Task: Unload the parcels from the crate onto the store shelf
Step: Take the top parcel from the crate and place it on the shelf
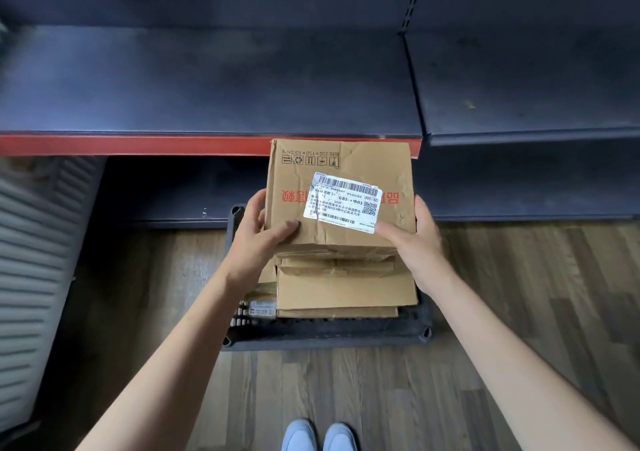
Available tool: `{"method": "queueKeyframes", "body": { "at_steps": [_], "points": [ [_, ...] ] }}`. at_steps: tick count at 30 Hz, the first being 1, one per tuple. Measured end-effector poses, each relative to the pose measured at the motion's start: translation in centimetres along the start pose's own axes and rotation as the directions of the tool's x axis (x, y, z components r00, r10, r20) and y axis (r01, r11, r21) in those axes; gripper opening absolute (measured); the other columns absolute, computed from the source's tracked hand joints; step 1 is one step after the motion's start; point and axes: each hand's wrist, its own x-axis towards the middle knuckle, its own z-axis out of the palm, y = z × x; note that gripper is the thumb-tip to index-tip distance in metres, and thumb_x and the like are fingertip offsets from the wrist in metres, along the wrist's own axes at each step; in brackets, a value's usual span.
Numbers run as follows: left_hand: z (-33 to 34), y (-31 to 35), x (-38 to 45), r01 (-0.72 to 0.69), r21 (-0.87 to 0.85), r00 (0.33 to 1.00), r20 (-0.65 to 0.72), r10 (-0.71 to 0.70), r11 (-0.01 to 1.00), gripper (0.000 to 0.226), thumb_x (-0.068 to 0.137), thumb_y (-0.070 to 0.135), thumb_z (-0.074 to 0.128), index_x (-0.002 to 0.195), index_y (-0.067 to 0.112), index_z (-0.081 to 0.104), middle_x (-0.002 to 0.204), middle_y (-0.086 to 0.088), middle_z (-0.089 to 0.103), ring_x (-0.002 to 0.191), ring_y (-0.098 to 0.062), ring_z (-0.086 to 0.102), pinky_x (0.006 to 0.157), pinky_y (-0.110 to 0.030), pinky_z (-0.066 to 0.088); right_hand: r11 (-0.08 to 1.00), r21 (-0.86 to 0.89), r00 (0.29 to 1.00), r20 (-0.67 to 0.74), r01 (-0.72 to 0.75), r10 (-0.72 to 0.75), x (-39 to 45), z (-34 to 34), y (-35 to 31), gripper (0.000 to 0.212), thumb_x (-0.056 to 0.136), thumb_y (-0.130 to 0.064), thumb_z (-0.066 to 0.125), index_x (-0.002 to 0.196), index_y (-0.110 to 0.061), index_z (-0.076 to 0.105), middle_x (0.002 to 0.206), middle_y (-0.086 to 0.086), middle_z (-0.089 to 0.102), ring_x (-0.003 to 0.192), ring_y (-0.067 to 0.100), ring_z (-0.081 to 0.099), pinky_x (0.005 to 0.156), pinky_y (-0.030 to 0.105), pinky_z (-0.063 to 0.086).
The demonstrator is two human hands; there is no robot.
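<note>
Head view, the only one supplied: I note a person standing over a dark plastic crate [325, 338] on the wood-pattern floor [519, 295] at lower centre of the frame, shoe tips [320, 436] visible at the bottom edge. The left hand [258, 234] clasps the left side of the top parcel [341, 194], thumb laid across its upper face; the right hand [420, 239] clasps the right side likewise, thumb resting near the white shipping label [344, 203]. Both hands are closed on this one carton. The carton is creased brown cardboard with red print, and it sits at centre frame above the remaining parcels [346, 288], which lie stacked in the crate beneath it. Whether it rests on that stack or is already clear of it I cannot tell. The store shelf [207, 80] spans the upper half of the frame, a dark deck with a red front strip [138, 144], and no parcels are seen on it; a lower shelf level sits in shadow behind the crate. My judgement: the step in hand is the lift of the first carton out of the crate, with the unloading barely begun. The next move calls for raising the carton above the red strip, carrying it forward over the deck and setting it down flat, well back from the edge, keeping an even two-sided grip because the cardboard looks soft and crumpled.
</note>
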Motion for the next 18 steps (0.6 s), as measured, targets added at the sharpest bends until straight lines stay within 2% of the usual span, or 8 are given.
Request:
{"method": "queueKeyframes", "body": {
  "at_steps": [3,6,9,11,13,15,18],
  "points": [
    [-0.4,1.9,-1.7,-0.035,0.027,0.999,-0.007,0.035,0.999,0.055,0.088,0.006,0.058,0.133,0.024,0.032,0.123,-0.011,0.058,0.11,-0.026,0.061,0.091,-0.042,0.053,0.999,0.012,0.999,0.016,0.045,-0.045,-1.5,-0.3,-1.7,0.076,0.07,-0.034,0.075,0.135,-0.03,0.038,0.123,-0.008,0.058,0.115,0.014,0.052,0.099,0.046,0.045],
    [-0.9,4.7,-4.6,-0.074,0.053,0.997,-0.017,0.075,0.996,0.057,0.088,0.006,0.058,0.134,0.023,0.03,0.122,-0.011,0.058,0.109,-0.025,0.061,0.085,-0.038,0.056,0.994,0.015,0.993,0.043,0.106,-0.106,-3.7,-0.8,-4.7,0.076,0.072,-0.028,0.074,0.137,-0.028,0.037,0.126,-0.006,0.057,0.117,0.015,0.052,0.1,0.045,0.045],
    [-1.7,8.4,-7.8,-0.153,0.073,0.987,-0.038,0.156,0.986,0.061,0.084,0.01,0.063,0.134,0.023,0.029,0.122,-0.009,0.057,0.108,-0.024,0.062,0.082,-0.037,0.057,0.982,0.026,0.981,0.054,0.185,-0.186,-6.5,-1.7,-8.7,0.065,0.071,-0.026,0.075,0.127,-0.032,0.044,0.112,-0.017,0.062,0.103,-0.001,0.057,0.085,0.029,0.049],
    [-2.2,11.2,-10.1,-0.211,0.084,0.976,-0.044,0.215,0.974,0.067,0.077,0.021,0.07,0.131,0.028,0.031,0.123,-0.005,0.057,0.106,-0.022,0.063,0.078,-0.034,0.058,0.968,0.033,0.967,0.055,0.248,-0.25,-8.6,-2.4,-11.7,0.06,0.07,-0.027,0.075,0.12,-0.039,0.044,0.106,-0.024,0.06,0.097,-0.008,0.057,0.073,0.018,0.044],
    [-2.5,14.2,-12.5,-0.264,0.088,0.962,-0.047,0.269,0.96,0.074,0.068,0.032,0.076,0.128,0.033,0.033,0.122,-0.001,0.057,0.104,-0.019,0.064,0.074,-0.03,0.059,0.952,0.041,0.951,0.056,0.303,-0.305,-10.8,-3.1,-14.7,0.065,0.071,-0.028,0.076,0.127,-0.036,0.043,0.114,-0.018,0.059,0.107,0.001,0.055,0.078,0.024,0.047],
    [-2.7,17.3,-14.9,-0.315,0.125,0.944,-0.061,0.324,0.941,0.073,0.067,0.038,0.08,0.123,0.038,0.035,0.122,0.002,0.057,0.104,-0.016,0.064,0.076,-0.033,0.058,0.935,0.053,0.935,0.042,0.35,-0.353,-13.1,-4.0,-17.8,0.077,0.072,-0.026,0.076,0.138,-0.032,0.035,0.127,-0.011,0.055,0.115,0.01,0.051,0.089,0.031,0.047],
    [-2.7,22.5,-18.3,-0.404,0.159,0.906,-0.069,0.418,0.901,0.066,0.066,0.041,0.078,0.116,0.046,0.036,0.121,0.005,0.057,0.107,-0.017,0.061,0.084,-0.039,0.056,0.885,0.067,0.886,0.02,0.46,-0.463,-16.7,-5.5,-22.9,0.086,0.073,-0.024,0.076,0.143,-0.029,0.027,0.131,-0.013,0.048,0.119,0.008,0.046,0.089,0.023,0.04]
  ]
}}
